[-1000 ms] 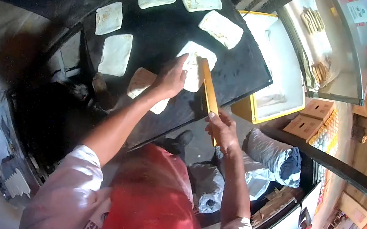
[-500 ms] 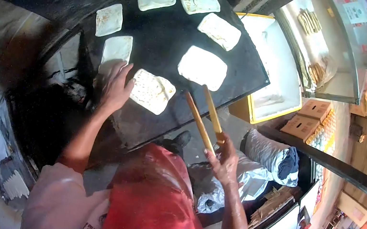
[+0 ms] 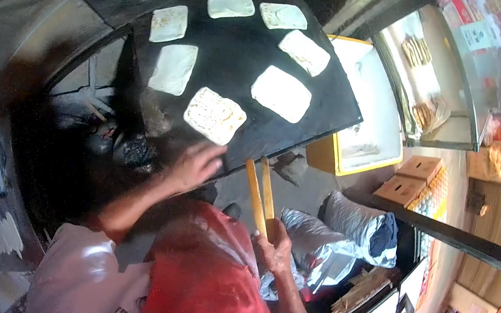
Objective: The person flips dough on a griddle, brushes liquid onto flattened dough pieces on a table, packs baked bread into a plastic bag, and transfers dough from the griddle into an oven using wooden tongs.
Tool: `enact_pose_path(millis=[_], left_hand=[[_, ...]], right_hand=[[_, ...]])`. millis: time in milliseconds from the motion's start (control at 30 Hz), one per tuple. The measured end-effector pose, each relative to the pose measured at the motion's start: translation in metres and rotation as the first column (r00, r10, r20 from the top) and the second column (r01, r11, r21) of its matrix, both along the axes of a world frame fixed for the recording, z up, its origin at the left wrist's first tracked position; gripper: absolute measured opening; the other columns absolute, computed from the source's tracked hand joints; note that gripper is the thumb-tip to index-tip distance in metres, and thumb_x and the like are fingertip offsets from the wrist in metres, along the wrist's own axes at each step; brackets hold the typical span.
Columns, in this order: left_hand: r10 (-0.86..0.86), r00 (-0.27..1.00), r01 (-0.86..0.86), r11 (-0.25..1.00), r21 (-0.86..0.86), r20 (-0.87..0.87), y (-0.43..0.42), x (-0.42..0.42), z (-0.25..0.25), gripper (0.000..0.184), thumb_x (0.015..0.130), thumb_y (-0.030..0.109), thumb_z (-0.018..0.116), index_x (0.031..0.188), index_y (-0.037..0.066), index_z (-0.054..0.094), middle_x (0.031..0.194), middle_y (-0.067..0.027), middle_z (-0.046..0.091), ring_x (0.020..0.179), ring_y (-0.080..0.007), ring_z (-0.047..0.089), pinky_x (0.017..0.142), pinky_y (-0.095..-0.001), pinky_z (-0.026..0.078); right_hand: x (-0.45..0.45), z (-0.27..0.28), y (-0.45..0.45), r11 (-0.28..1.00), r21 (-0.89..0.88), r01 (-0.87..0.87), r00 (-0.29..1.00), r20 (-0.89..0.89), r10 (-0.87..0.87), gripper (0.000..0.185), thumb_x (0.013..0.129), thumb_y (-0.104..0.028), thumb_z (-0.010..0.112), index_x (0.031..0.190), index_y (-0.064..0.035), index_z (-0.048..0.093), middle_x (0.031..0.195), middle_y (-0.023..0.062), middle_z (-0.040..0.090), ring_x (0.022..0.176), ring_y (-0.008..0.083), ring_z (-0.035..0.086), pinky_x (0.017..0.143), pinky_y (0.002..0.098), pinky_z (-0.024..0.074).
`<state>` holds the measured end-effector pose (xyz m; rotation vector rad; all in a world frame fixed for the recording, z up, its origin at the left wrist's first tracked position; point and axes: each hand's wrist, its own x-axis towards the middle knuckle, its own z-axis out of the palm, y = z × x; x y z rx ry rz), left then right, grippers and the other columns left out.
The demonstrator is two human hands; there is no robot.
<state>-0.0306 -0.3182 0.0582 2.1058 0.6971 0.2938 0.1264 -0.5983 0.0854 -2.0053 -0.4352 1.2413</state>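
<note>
Several pale flatbreads lie spaced around a black griddle (image 3: 234, 54). The one nearest my left hand is a browned, speckled flatbread (image 3: 215, 116). My left hand (image 3: 195, 167) is just off the griddle's near edge below it, fingers spread and slightly blurred, holding nothing. My right hand (image 3: 274, 245) grips a pair of flat wooden sticks (image 3: 255, 197), whose tips point up toward the griddle edge. A plain white flatbread (image 3: 281, 93) lies farther right, and another pale flatbread (image 3: 173, 68) is on the left.
A white bin with a yellow rim (image 3: 364, 170) stands right of the griddle. Beyond it are a glass case (image 3: 441, 143) with bread sticks, cardboard boxes (image 3: 396, 189) and eggs. Silvery sacks (image 3: 345, 222) sit at lower right. Dark clutter lies left of the griddle.
My left hand moved from the right flatbread to the left one, then back off the griddle. My right hand drew the sticks away toward me. The right and near flatbreads now lie in different orientations.
</note>
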Motion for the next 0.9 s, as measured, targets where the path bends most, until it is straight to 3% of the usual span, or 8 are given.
enact_pose_path(millis=[100,167,200,300,367,633,767,900], left_hand=[[-0.037,0.999,0.039,0.998,-0.053,0.029,-0.067,-0.029,-0.011,0.027,0.09,0.014,0.06,0.113,0.001,0.06,0.105,-0.0185,0.064,0.099,-0.0352,0.062,0.085,-0.0402,0.05],[0.017,1.0,-0.019,0.996,-0.084,-0.024,-0.112,-0.061,-0.04,0.021,0.089,0.012,0.061,0.106,0.0,0.061,0.099,-0.0162,0.064,0.094,-0.0295,0.064,0.081,-0.0381,0.051],[0.056,0.993,-0.077,0.977,-0.199,-0.107,-0.134,-0.084,-0.06,0.017,0.089,0.011,0.061,0.102,0.0,0.061,0.097,-0.0141,0.065,0.093,-0.0254,0.064,0.08,-0.0357,0.05],[0.268,0.942,-0.325,0.879,-0.348,-0.202,-0.201,-0.16,-0.109,0.011,0.089,0.011,0.061,0.094,0.002,0.063,0.087,-0.0096,0.068,0.083,-0.0178,0.065,0.072,-0.0309,0.05],[0.452,0.86,-0.503,0.673,-0.542,-0.237,-0.24,-0.203,-0.125,0.012,0.091,0.012,0.061,0.093,0.001,0.063,0.086,-0.0065,0.068,0.082,-0.012,0.063,0.072,-0.0285,0.05],[0.711,0.681,-0.571,0.367,-0.734,-0.174,-0.332,-0.236,-0.094,0.023,0.098,0.021,0.052,0.104,0.0,0.06,0.101,-0.0111,0.067,0.087,-0.0196,0.067,0.078,-0.0306,0.052],[0.64,0.756,-0.434,0.334,-0.837,-0.137,-0.359,-0.279,-0.085,0.034,0.095,0.027,0.056,0.113,-0.002,0.056,0.106,-0.0167,0.066,0.089,-0.0237,0.067,0.078,-0.0337,0.053],[0.659,0.71,-0.492,0.212,-0.844,-0.248,-0.394,-0.353,-0.083,0.04,0.095,0.031,0.055,0.117,-0.003,0.055,0.11,-0.0188,0.064,0.093,-0.0272,0.065,0.083,-0.0375,0.052]], right_hand=[[-0.009,-0.007,-0.017,0.996,0.084,-0.007,1.0,-0.025,0.01,0.073,0.083,-0.027,0.074,0.135,0.0098,0.039,0.126,0.0218,0.056,0.117,0.0254,0.056,0.099,0.0342,0.0436],[-0.006,-0.011,-0.031,0.981,0.079,-0.178,0.979,0.112,0.168,0.073,0.081,-0.029,0.074,0.133,0.0104,0.041,0.122,0.0253,0.059,0.114,0.0273,0.058,0.095,0.0358,0.0468],[-0.007,0.005,-0.032,0.981,0.065,-0.182,0.983,0.022,0.181,0.074,0.082,-0.028,0.073,0.135,0.01,0.039,0.127,0.0248,0.055,0.119,0.0279,0.054,0.1,0.0358,0.0425],[-0.008,0.008,-0.05,0.978,0.061,-0.2,0.978,-0.042,0.203,0.074,0.081,-0.028,0.072,0.135,0.01,0.039,0.132,0.0247,0.052,0.125,0.0286,0.049,0.105,0.0356,0.0384],[-0.017,-0.013,-0.073,0.955,0.125,-0.269,0.963,-0.004,0.271,0.074,0.081,-0.028,0.073,0.135,0.0098,0.039,0.132,0.0245,0.052,0.125,0.0285,0.05,0.105,0.0357,0.0382],[-0.103,0.0,-0.071,0.893,0.155,-0.423,0.849,-0.276,0.45,0.081,0.078,-0.044,0.075,0.136,0.0027,0.043,0.127,0.0185,0.057,0.117,0.0265,0.055,0.101,0.034,0.0415],[-0.161,0.0,-0.061,0.74,0.113,-0.663,0.713,-0.204,0.671,0.086,0.081,-0.051,0.07,0.14,0.0033,0.038,0.133,0.0225,0.052,0.125,0.0307,0.049,0.107,0.0365,0.0373],[-0.239,-0.01,-0.065,0.7,0.158,-0.696,0.683,-0.155,0.714,0.083,0.081,-0.049,0.071,0.138,0.0032,0.041,0.131,0.0226,0.054,0.122,0.0311,0.051,0.104,0.0359,0.0393]])
